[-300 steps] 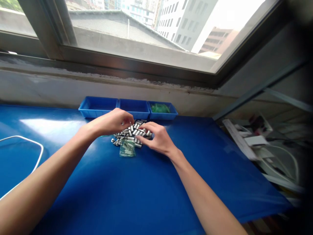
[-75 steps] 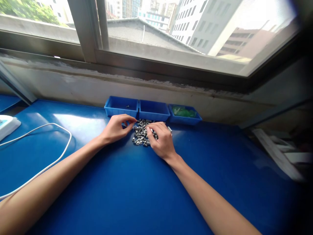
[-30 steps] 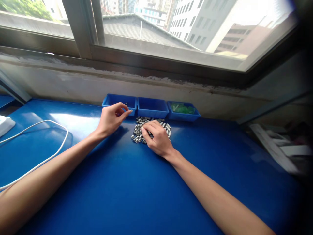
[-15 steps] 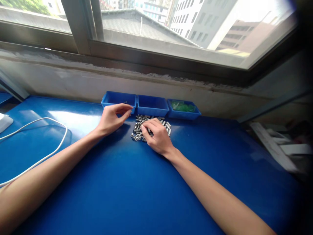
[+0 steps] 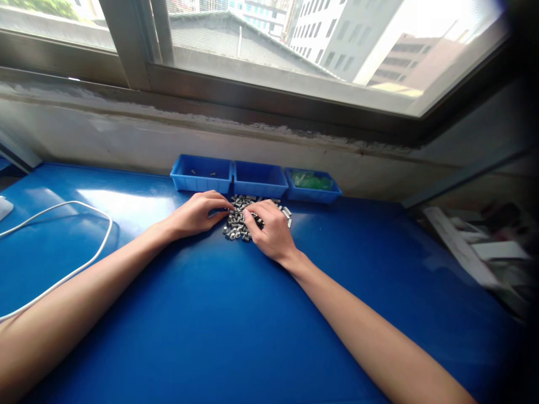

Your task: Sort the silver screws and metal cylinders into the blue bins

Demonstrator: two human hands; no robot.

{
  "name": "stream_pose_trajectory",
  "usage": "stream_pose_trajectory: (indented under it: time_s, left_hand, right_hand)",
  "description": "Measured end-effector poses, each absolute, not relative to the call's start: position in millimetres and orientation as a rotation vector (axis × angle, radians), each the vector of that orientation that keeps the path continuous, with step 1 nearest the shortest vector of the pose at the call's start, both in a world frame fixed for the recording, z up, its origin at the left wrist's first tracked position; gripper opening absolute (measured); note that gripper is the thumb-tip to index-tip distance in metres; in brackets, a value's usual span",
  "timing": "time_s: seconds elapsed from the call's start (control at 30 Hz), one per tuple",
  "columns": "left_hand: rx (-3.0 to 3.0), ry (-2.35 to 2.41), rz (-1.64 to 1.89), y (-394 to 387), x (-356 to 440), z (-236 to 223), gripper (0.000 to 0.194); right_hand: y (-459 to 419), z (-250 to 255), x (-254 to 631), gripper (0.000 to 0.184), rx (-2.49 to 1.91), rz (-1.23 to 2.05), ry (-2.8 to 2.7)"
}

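A pile of small metal bolts (image 5: 236,229) and short metal cylinders (image 5: 287,212) lies on the blue table, in front of the bins. At the pile's left edge is my left hand (image 5: 202,214), its thumb and fingertips close together; whatever is between them is too small to make out. My right hand (image 5: 273,231) rests over the right part of the pile, fingers curled and thumb against the index finger. It hides the parts beneath, and any piece in its pinch cannot be made out. Small bolts lie in the left blue bin (image 5: 201,184).
Beside the left bin stand a middle blue bin (image 5: 260,189) and a right blue bin (image 5: 314,195) with green material (image 5: 311,180). A white cable (image 5: 107,233) loops across the table at left. Behind the bins are a wall and a window frame (image 5: 252,92).
My left hand has come down from the front of the left bin to the pile, its fingers drawing together. My right hand stays over the pile. The view has shifted slightly.
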State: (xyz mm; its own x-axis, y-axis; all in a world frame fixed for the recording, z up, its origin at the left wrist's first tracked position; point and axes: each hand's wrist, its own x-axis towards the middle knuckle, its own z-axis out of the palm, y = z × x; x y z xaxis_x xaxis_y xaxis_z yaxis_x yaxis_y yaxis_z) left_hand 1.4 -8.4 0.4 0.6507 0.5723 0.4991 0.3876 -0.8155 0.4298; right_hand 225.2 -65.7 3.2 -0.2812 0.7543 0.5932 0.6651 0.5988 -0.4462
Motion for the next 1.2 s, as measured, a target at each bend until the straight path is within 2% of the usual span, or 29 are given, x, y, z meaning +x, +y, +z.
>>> stream_pose_trajectory:
  time_s: [0.17, 0.33, 0.43, 0.63, 0.73, 0.83, 1.0, 1.1, 1.2]
  left_hand:
    - [2.419, 0.924, 0.972, -9, 3, 4, 0.022]
    - [1.997, 0.995, 1.028, -11, 8, 12, 0.038]
    - [1.765, 0.989, 1.033, -10, 9, 15, 0.041]
    - [1.400, 1.018, 1.424, -4, 8, 18, 0.045]
    - [1.354, 1.003, 1.458, -3, 7, 19, 0.052]
    - [1.454, 1.017, 1.379, -6, 7, 19, 0.050]
    - [2.120, 1.017, 1.192, -10, 6, 12, 0.024]
    - [2.540, 0.877, 1.040, -8, 5, 4, 0.031]
    - [2.722, 0.806, 0.866, -5, 4, -3, 0.039]
  right_hand:
    - [-64, 2, 225, 0.019, -1.135, 0.142, -1.982]
    - [-64, 2, 225, 0.018, -1.143, 0.168, -1.944]
    - [-64, 3, 225, 0.017, -1.142, 0.174, -1.943]
    - [-65, 3, 226, 0.018, -1.137, 0.177, -1.952]
    - [-65, 3, 226, 0.018, -1.135, 0.182, -1.957]
    - [-64, 2, 227, 0.018, -1.133, 0.187, -1.957]
    - [-64, 3, 226, 0.018, -1.154, 0.167, -1.940]
    - [-64, 3, 226, 0.017, -1.194, 0.159, -1.919]
    - [-64, 2, 226, 0.017, -1.196, 0.166, -1.924]
